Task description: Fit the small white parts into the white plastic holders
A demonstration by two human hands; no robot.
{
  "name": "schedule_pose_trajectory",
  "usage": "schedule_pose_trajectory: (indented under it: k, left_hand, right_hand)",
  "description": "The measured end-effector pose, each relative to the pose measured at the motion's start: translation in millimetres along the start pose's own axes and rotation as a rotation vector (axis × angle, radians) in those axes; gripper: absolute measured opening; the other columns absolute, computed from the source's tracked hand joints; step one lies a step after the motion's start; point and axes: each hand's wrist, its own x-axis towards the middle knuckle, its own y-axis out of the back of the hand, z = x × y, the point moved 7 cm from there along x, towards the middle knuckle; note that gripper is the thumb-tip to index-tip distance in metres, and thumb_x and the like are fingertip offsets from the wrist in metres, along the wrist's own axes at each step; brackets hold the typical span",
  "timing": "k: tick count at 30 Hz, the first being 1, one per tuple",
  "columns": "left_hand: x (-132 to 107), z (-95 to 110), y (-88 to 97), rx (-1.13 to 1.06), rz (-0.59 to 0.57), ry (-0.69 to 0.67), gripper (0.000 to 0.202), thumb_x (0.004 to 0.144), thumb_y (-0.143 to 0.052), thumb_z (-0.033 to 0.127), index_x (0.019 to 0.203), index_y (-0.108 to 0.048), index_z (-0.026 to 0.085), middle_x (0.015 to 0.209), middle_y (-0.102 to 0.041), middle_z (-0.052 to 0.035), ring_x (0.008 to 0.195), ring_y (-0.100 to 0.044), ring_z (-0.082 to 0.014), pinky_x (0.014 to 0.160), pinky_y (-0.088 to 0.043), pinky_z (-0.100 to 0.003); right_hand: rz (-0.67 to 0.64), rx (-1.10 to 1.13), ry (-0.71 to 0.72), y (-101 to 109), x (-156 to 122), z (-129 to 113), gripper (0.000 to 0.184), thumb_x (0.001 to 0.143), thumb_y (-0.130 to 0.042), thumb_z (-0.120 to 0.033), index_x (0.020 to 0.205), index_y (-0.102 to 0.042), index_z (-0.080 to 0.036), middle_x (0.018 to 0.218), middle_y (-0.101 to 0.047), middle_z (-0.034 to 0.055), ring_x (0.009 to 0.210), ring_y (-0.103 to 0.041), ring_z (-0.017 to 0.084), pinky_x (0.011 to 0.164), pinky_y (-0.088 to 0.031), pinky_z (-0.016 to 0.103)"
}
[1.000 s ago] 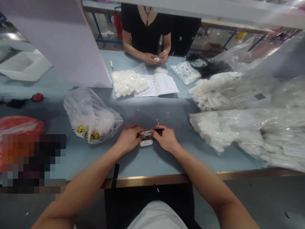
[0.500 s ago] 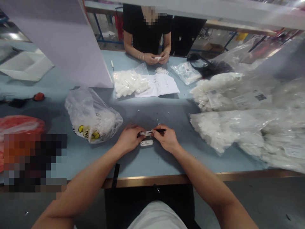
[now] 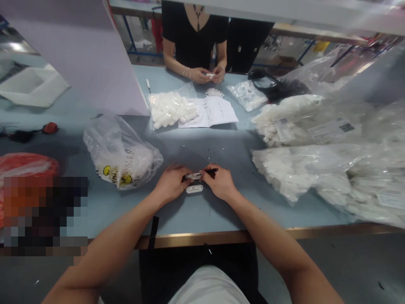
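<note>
Left hand [image 3: 171, 184] and right hand [image 3: 220, 183] held together over blue-grey workbench [image 3: 221, 215]. White perforated plastic strip [image 3: 193, 176] pinched at its left end by left hand; black slim tool [image 3: 212, 170] gripped in right hand, tip at strip. 2nd white strip [image 3: 194, 189] lying on bench just below hands. Bulging clear plastic bag [image 3: 122, 158] to left; printed paper sheet [image 3: 209, 112] ahead. Co-worker's hands [image 3: 209, 76] together across bench, small white part held between them.

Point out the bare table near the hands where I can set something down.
Bare tabletop runs between the right hand and the white-parts bags, and another patch lies above the hands, below the paper sheet. The far right is crowded with those bags.
</note>
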Motion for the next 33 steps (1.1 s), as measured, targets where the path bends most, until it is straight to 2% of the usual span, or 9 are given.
schedule_pose_trajectory:
  k: [10, 23, 33]
  left_hand:
    - [-1.2, -0.7, 0.0, -0.021, 0.015, -0.006, 0.018, 0.084, -0.058, 0.029, 0.097, -0.068, 0.024, 0.095, -0.067, -0.0041, 0.094, -0.058, -0.0224, 0.086, -0.042, -0.033]
    - [-0.5, -1.6, -2.5, -0.015, 0.006, -0.008, 0.018, 0.085, -0.056, 0.032, 0.095, -0.068, 0.023, 0.095, -0.067, -0.0042, 0.095, -0.058, -0.0222, 0.087, -0.041, -0.034]
    - [-0.8, -0.3, -0.9, -0.019, 0.013, -0.014, 0.018, 0.085, -0.057, 0.032, 0.095, -0.068, 0.023, 0.092, -0.066, -0.0045, 0.092, -0.057, -0.0227, 0.084, -0.042, -0.034]
  right_hand:
    - [0.039, 0.124, -0.019, -0.2, -3.1, 8.3, 0.022, 0.08, -0.059, -0.04, 0.079, -0.068, -0.02, 0.071, -0.07, 0.0014, 0.064, -0.062, 0.014, 0.06, -0.044, 0.023]
    - [-0.004, 0.013, -0.01, -1.8, -0.5, 5.2, 0.023, 0.081, -0.056, -0.04, 0.079, -0.068, -0.021, 0.068, -0.068, -0.0001, 0.059, -0.057, 0.012, 0.058, -0.04, 0.023]
    - [-0.005, 0.004, 0.006, -3.1, 0.6, 4.2, 0.02, 0.081, -0.056, -0.037, 0.08, -0.069, -0.022, 0.073, -0.071, 0.0014, 0.065, -0.062, 0.014, 0.063, -0.043, 0.025]
